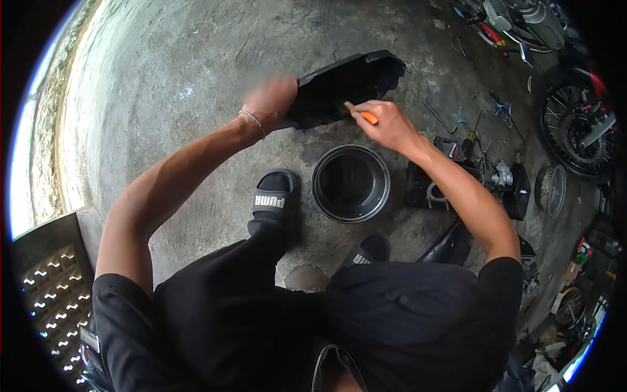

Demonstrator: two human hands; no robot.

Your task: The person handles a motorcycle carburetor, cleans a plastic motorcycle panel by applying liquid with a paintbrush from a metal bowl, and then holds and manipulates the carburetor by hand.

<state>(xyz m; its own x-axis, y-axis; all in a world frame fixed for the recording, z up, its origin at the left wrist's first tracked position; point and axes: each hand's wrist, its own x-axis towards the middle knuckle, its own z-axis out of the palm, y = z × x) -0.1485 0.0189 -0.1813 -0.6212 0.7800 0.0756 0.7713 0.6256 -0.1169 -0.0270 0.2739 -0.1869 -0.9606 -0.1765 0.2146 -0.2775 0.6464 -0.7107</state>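
Note:
A black, trough-shaped plastic cover (353, 75), like a motorcycle body panel, is tilted with its hollow side towards me. My left hand (271, 98), partly blurred, is closed around its left end. In my right hand (386, 125) is a paintbrush (369, 117) with an orange handle, gripped near the cover's lower edge. The brush's tip points into the hollow, where its bristles are hard to make out. Below the cover, between it and my feet, stands a round dark basin (351, 212) with a shiny rim.
Tools, including a blue-handled one (501, 108), and a metal engine part (501, 175) lie on the concrete floor to the right. Beyond them are a spoked motorcycle wheel (575, 121) and a loose metal ring (552, 191). My sandalled foot (271, 202) is left of the basin.

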